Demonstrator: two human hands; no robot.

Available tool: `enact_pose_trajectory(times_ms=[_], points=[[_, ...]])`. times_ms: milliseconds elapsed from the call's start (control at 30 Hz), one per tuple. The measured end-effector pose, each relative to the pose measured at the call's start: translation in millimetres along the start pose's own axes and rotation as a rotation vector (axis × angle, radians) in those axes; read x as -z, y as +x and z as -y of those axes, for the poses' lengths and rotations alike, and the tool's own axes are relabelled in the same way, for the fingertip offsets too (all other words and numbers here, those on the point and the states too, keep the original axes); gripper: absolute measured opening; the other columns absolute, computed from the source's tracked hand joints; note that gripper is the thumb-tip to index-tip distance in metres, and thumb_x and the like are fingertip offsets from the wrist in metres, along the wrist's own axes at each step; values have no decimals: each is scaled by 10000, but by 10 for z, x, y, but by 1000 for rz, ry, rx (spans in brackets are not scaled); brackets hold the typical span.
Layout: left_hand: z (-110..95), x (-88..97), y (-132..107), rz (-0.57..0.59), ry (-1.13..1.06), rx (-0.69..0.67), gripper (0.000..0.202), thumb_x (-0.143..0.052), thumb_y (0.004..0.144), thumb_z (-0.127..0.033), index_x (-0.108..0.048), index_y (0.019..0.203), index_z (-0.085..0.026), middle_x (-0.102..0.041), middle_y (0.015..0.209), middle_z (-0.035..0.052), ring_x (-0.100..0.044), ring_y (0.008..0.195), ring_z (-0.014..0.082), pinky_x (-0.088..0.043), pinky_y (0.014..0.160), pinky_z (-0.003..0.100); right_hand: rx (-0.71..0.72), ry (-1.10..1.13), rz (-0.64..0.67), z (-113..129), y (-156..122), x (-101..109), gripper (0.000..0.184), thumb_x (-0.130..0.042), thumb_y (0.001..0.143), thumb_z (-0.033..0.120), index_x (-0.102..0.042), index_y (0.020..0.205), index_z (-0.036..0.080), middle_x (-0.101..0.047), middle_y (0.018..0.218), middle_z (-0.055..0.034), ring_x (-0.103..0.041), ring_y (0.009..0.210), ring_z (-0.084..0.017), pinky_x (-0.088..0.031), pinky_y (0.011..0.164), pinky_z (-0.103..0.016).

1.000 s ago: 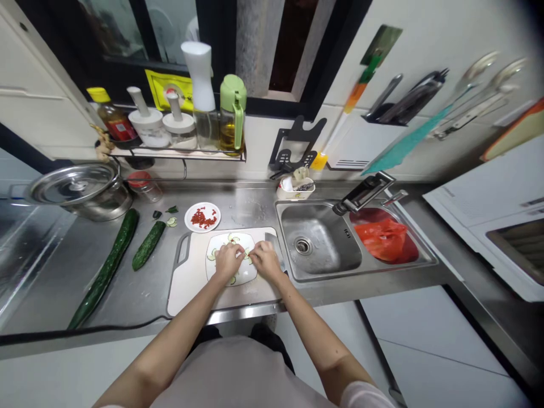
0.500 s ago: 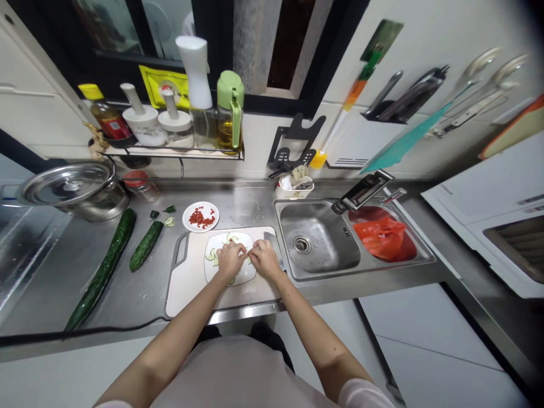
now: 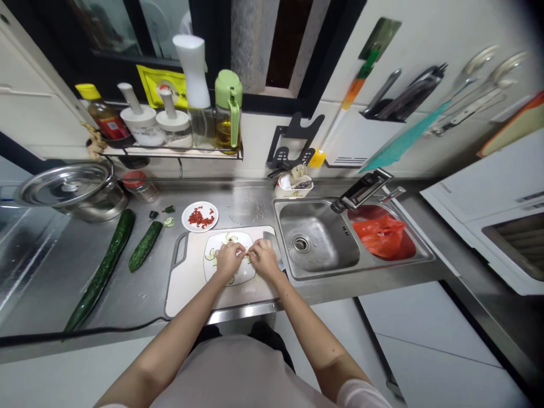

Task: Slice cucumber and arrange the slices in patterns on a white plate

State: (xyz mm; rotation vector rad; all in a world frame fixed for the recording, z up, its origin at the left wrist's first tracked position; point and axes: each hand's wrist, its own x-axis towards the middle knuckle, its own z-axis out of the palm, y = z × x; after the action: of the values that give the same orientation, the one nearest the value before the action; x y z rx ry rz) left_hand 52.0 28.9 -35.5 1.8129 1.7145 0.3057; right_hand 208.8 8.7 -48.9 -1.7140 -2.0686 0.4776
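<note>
Over a white square plate (image 3: 243,276), my left hand (image 3: 230,259) and my right hand (image 3: 263,258) are close together, fingertips pinched and nearly meeting at the plate's right side. Whatever is between the fingers is too small to make out. Pale green cucumber slices (image 3: 210,255) lie around the plate, one pale green piece just under my fingertips. The plate rests on a cutting board (image 3: 187,289) with a grey handle. Just behind the board is a small white dish (image 3: 185,219) of chopped red pieces (image 3: 199,218). A flat grey blade-like thing (image 3: 269,236) is partly hidden behind my right hand.
Left of the board lie a cut cucumber (image 3: 145,246), a long whole cucumber (image 3: 102,272) and small cucumber ends (image 3: 169,209). A lidded steel pot (image 3: 93,201) stands behind them. To the right is a steel sink (image 3: 318,238) with a faucet (image 3: 359,192) and red bag (image 3: 380,235).
The view has shifted very slightly. Both hands stay pinched at the same spot on the plate, with only tiny finger movement.
</note>
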Motion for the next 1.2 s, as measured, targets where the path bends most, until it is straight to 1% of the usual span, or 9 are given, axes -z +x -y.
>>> enact_pose_trajectory(times_ms=[100,267,433,733,967,1200], points=[[7,16,7,-12,4,22,137,-566,829,-312,-682,890,-273,-655,991,24,-530,1009,244,-335,838,374,-13,2,-9,-1,1,-21,113,-564,863,259,-670,872,222,-546,1007,-54,-430,1020,-210,-391,830,-313],[-3,-10,14,-17,30,5,127,-584,814,-316,-678,886,-272,-656,986,28,-523,1028,255,-330,855,384,-14,-17,6,-6,3,-36,94,-576,856,260,-662,862,223,-543,1015,-51,-428,1012,-206,-388,822,-306],[-8,-38,12,-15,40,-4,132,-586,808,-311,-680,892,-271,-656,1005,33,-518,1042,259,-328,865,385,-11,-36,27,-5,5,-30,85,-578,860,248,-655,839,217,-539,1022,-51,-418,1024,-209,-380,833,-305],[-11,-8,11,-11,24,2,144,-578,822,-319,-682,909,-267,-658,1004,34,-529,1024,251,-333,856,382,-27,-21,33,21,-11,11,92,-568,863,236,-659,862,222,-536,1030,-54,-417,1032,-211,-376,843,-310],[-10,24,4,-20,9,24,143,-572,819,-307,-684,901,-272,-656,986,28,-533,1012,247,-345,844,373,-38,14,1,39,-3,21,110,-559,858,248,-665,855,219,-539,1021,-50,-428,1016,-208,-381,835,-302],[6,115,-81,-94,-64,40,161,-596,809,-353,-689,908,-266,-664,965,24,-552,979,234,-349,852,368,-34,41,-61,83,23,49,131,-544,864,257,-659,820,211,-546,994,-56,-429,1014,-212,-380,857,-305]])
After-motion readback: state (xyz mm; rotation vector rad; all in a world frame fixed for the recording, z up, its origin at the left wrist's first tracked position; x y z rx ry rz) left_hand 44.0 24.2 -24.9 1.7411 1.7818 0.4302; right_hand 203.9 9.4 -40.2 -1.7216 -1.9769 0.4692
